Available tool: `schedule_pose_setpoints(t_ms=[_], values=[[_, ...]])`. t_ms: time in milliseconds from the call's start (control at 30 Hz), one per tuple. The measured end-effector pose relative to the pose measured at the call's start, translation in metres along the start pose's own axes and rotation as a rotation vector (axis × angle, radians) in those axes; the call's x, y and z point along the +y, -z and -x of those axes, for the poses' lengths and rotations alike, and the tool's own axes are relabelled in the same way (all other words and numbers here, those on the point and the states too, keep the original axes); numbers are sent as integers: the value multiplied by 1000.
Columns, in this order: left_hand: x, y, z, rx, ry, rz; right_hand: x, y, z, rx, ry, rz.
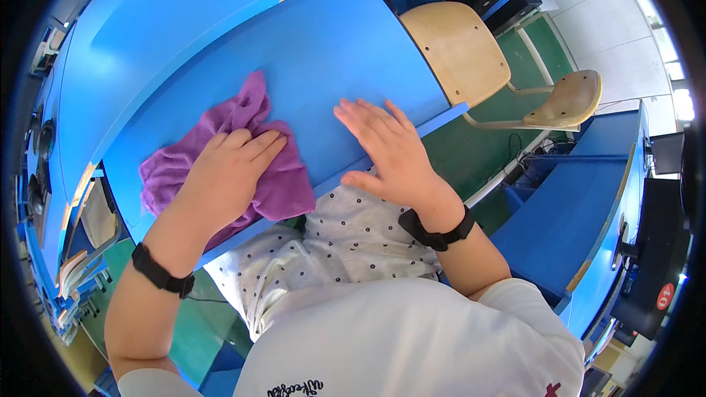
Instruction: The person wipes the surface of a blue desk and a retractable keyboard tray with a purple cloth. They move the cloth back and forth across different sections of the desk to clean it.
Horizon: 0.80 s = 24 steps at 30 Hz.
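Observation:
A purple cloth [288, 185] lies crumpled on the blue pull-out tray [331, 37] in front of me. My left hand [232, 169] presses down on it, fingers curled into the bunched fabric; the thumb is hidden. One corner of the cloth sticks up past the fingertips, and its near edge reaches the tray's front rim. To the right, my right hand [390, 151] is open and empty, fingers stretched out and thumb apart, at the tray's front edge. From this view I cannot tell whether it touches the tray. Both wrists wear black bands.
Above the tray's far side runs the blue desktop [176, 15] with a worn, chipped edge. A wooden-seated chair [463, 51] stands to the right of the tray. Farther right are another blue desk [548, 213], a dark monitor [654, 250] and loose cables [526, 151] on the floor.

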<state>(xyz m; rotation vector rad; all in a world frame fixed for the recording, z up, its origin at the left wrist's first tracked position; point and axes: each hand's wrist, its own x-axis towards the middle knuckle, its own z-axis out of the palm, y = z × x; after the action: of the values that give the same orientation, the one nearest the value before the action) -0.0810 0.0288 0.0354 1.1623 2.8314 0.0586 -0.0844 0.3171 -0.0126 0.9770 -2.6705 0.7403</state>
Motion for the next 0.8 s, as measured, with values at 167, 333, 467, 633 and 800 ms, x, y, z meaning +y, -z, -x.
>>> schedule_pose_setpoints(t_ms=[167,333,467,633,800], values=[[2,-8,-36,122,-15,50,1,-1,-1,-7,8,22],[3,0,-18,-15,28,106,2,-1,2,23,13,15],[5,-6,-20,67,10,69,-3,-1,-3,35,26,-4],[9,-9,-40,141,30,81,0,-2,-1,19,41,3],[12,-1,-7,50,58,120,4,-1,0,17,39,12]])
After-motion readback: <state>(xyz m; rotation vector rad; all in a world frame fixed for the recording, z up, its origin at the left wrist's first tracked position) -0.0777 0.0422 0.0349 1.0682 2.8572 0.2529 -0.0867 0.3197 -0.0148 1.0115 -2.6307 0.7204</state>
